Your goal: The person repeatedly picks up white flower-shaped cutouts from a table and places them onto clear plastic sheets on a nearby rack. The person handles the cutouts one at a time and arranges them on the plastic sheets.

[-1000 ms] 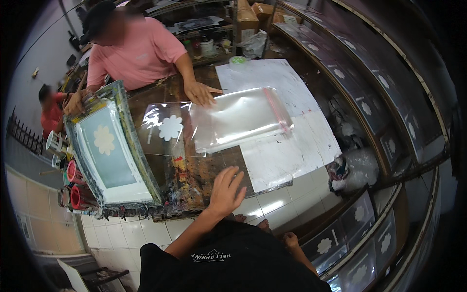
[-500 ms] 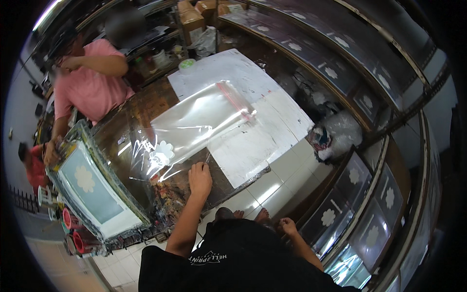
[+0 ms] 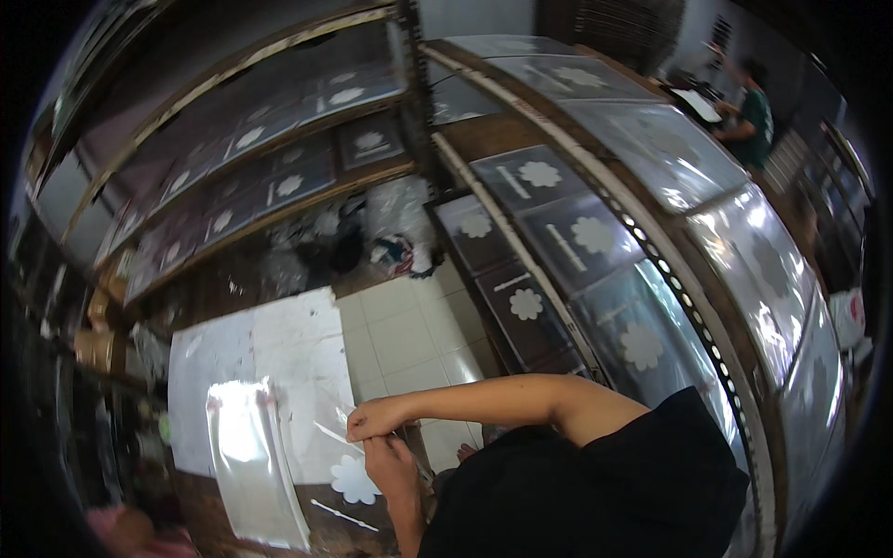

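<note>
A clear plastic bag with a white flower print hangs at the table's near edge. My right hand reaches across from the right and is closed on the bag's edge. Just below it, my left hand is closed on the same edge, the two hands touching. The fingertips are partly hidden. Left of the printed bag lies a shiny stack of clear plastic bags on the table.
White sheets cover part of the dark wooden table. Racks to the right and ahead hold several printed bags. A tiled floor shows between table and rack. Another person's pink sleeve is at lower left; a person in green is far right.
The view has turned right, toward the racks. My right hand has come up from my side to meet my left, and both now grip a printed bag lifted from the table.
</note>
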`<state>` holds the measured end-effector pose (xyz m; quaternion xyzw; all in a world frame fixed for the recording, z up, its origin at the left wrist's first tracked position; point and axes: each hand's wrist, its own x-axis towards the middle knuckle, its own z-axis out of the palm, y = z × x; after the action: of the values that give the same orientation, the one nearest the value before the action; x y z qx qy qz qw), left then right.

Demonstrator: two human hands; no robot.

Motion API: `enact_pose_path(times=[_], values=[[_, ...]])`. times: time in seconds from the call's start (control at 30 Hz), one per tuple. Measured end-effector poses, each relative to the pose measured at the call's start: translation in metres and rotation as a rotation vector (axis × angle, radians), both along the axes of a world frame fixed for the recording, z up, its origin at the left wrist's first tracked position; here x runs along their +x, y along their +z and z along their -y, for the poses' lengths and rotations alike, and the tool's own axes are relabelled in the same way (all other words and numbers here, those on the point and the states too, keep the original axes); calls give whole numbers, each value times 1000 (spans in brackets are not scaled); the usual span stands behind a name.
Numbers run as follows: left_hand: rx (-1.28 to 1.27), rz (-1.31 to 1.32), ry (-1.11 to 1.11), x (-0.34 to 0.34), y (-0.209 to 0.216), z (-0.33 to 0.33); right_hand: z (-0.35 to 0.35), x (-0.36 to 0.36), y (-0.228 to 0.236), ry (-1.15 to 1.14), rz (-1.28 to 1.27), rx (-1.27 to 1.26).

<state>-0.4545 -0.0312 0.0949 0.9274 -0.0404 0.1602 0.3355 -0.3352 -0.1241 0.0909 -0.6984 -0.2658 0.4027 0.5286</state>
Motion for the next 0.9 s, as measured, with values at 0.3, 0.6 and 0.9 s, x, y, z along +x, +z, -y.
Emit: enact_pose_path(times=[0.3,0.6,0.9], values=[[-294,139,-387,14,96,41,79,100,133,146,318,-284],[-327,225,-426,40,76,44,307,65,413,-424,743,-519],[-104,58,-505,83,-3,67,546,-56,457,-1084,490,-662]])
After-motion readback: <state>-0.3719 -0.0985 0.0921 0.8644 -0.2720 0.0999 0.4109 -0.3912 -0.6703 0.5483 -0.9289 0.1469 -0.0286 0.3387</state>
